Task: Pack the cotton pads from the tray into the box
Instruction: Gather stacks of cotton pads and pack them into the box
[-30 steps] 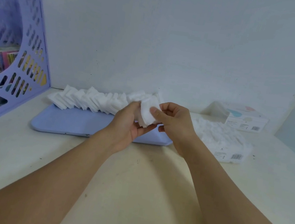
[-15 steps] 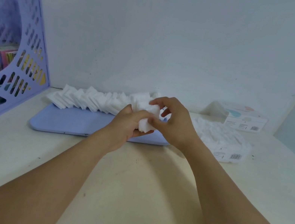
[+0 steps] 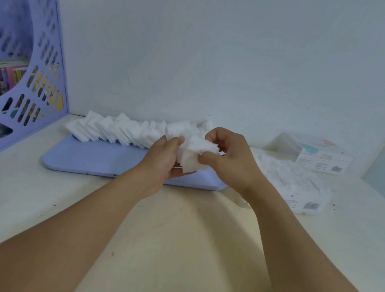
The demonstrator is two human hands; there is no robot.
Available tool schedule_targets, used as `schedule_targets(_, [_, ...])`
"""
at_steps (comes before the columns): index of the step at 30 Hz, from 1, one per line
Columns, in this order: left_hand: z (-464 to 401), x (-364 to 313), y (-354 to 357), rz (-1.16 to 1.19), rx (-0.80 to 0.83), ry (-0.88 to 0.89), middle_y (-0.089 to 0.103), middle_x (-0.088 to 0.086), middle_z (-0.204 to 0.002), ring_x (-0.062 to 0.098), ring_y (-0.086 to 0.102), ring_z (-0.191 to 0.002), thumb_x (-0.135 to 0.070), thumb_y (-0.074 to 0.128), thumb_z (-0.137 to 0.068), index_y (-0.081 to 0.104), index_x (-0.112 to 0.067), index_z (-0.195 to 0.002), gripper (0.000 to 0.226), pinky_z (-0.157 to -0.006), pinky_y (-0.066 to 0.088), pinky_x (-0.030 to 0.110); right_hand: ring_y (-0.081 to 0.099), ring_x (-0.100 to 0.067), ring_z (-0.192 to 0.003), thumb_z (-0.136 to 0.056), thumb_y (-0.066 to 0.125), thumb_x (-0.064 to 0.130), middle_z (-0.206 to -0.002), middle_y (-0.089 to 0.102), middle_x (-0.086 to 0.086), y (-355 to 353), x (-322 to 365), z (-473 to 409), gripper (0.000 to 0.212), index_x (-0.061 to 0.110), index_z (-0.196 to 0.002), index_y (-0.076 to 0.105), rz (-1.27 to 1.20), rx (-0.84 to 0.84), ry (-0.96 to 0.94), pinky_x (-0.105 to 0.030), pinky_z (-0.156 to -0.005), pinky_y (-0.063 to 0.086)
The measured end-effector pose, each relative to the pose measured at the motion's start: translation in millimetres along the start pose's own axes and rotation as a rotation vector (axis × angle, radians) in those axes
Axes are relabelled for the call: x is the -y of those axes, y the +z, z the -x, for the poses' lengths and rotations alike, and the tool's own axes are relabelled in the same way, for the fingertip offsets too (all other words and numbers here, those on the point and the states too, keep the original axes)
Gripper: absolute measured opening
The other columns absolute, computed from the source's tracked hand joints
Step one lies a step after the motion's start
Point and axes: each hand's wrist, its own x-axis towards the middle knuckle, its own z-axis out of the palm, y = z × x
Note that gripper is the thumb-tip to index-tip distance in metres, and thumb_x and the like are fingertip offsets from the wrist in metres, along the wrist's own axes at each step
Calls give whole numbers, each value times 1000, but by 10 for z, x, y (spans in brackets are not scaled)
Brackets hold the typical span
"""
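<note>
Pale wall and a cream table (image 3: 166,257) are filling the frame, with a lilac file rack (image 3: 30,81) sitting at the left edge. Both hands are meeting at the centre: the left hand (image 3: 162,159) is cupping a small bunch of pads (image 3: 194,153) from below, fingers curled round it, while the right hand (image 3: 231,161) is pinching the bunch's upper right edge between thumb and fingertips. More cotton pads (image 3: 117,130) are leaning in a long, shingled row along the far side of the blue tray (image 3: 106,161), its long axis running left to right. Soft, square and fluffy, they are looking easy to squash or scatter. The box (image 3: 297,187), already showing white pads, is lying to the right of the hands, just beside the tray, so the right hand is nearer to it. Another carton (image 3: 321,155) is standing behind it by the wall.
</note>
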Motion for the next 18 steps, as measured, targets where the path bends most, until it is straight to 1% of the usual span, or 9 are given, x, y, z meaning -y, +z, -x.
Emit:
schedule_targets(2, [28, -11, -1, -108, 23, 72, 75, 4, -111, 21, 71, -104, -20, 48, -102, 65, -24, -120, 25, -85, 61, 43, 53, -8, -60, -78, 65, -12, -70, 58, 2, -16, 32, 0, 19, 3, -88, 59, -84, 1, 13, -17, -57, 44])
schedule_targets(4, [80, -34, 22, -125, 76, 81, 76, 1, -106, 19, 73, -100, -19, 46, -103, 65, -27, -117, 25, -84, 61, 42, 57, -6, -62, -78, 64, -12, -76, 63, -3, -10, 33, 4, 21, 2, -93, 61, -70, 25, 15, -18, -59, 47])
schedule_targets(7, [112, -53, 60, -47, 128, 36, 74, 9, -110, 22, 72, -97, -19, 40, -103, 65, -18, -120, 30, -85, 61, 44, 63, -23, -72, -74, 64, -6, -85, 69, -12, 13, -18, 2, 24, 6, -94, 68, 15, 33, -11, -39, -65, 53])
schedule_targets(8, [112, -57, 62, -5, 127, 14, 72, 13, -114, 24, 71, -97, -21, 40, -103, 64, -14, -121, 31, -86, 60, 46, 65, -28, -73, -72, 64, -3, -85, 71, -13, 18, -30, 2, 25, 8, -94, 70, 47, 28, -20, -42, -66, 55])
schedule_targets(10, [112, -66, 64, 43, 129, 0, 69, 17, -117, 26, 69, -98, -31, 48, -100, 64, -11, -121, 33, -88, 59, 48, 65, -22, -68, -72, 65, -2, -83, 72, -12, 28, -41, -6, 27, 10, -95, 72, 85, 20, -26, -36, -63, 54])
schedule_targets(12, [119, -64, 56, 31, 163, 18, 69, 15, -118, 25, 69, -99, -39, 62, -88, 62, -11, -126, 47, -89, 59, 47, 65, -17, -66, -74, 66, -4, -81, 73, -11, 35, -52, -14, 28, 10, -96, 74, 108, 13, -28, -28, -61, 53])
schedule_targets(14, [119, -52, 48, -14, 200, 40, 69, 12, -121, 26, 69, -103, -31, 68, -80, 59, -16, -130, 53, -90, 58, 47, 66, -16, -67, -74, 68, -5, -81, 73, -8, 43, -60, -16, 26, 10, -95, 74, 125, 10, -28, -22, -60, 51])
schedule_targets(16, [109, -32, 48, -67, 207, 73, 69, 8, -123, 27, 69, -109, -16, 67, -84, 57, -22, -131, 48, -92, 58, 48, 65, -13, -68, -73, 71, -5, -83, 72, -4, 52, -61, -13, 27, 10, -96, 71, 133, -7, -37, -17, -59, 49])
schedule_targets(18, [110, -19, 54, -91, 198, 95, 69, 6, -125, 26, 69, -111, -8, 60, -92, 53, -26, -134, 45, -90, 59, 47, 62, -11, -66, -72, 74, -3, -87, 68, -2, 67, -58, -7, 36, 13, -102, 64, 143, -36, -53, -16, -57, 47])
